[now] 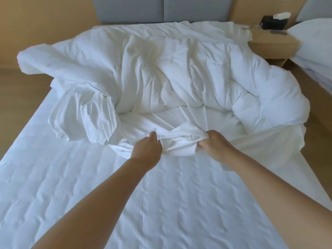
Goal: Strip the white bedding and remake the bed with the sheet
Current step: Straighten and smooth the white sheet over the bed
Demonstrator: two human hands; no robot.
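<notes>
Your left hand and right hand are both clutching the bunched near edge of the crumpled white duvet, fingers curling into the cloth, hands close together. The duvet is lying heaped across the head half of the bed, spilling over the right side. The flat white sheet is covering the mattress under your arms. The grey padded headboard is standing behind, and the wooden nightstand is carrying a black tissue box at right.
</notes>
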